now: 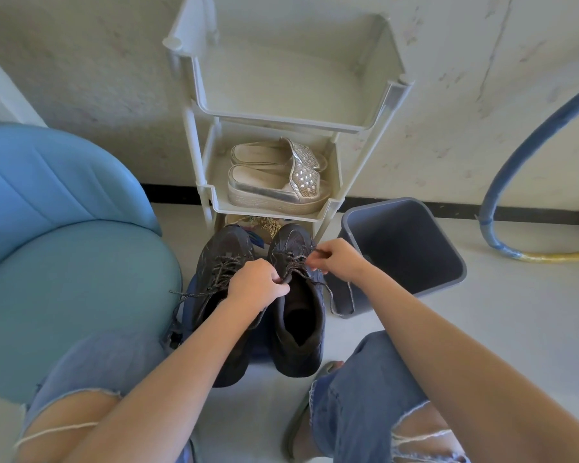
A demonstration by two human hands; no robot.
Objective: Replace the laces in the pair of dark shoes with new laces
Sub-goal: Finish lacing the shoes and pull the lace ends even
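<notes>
Two dark shoes stand side by side between my knees, toes pointing away. The left shoe [221, 259] is laced with a speckled grey lace whose loose end [186, 294] trails to the left. My left hand [256, 284] grips the tongue of the right shoe [301, 325] at its top edge. My right hand [336, 257] pinches the dark lace [296, 260] of that shoe near the upper eyelets. A freed end of this lace [335, 304] hangs down the shoe's right side.
A white shelf rack [214, 195] stands just beyond the shoes with silver platform slippers [278, 182] on its middle tier. A grey bin [448, 259] sits to the right, a blue chair [64, 235] to the left, a blue hose [502, 182] at far right.
</notes>
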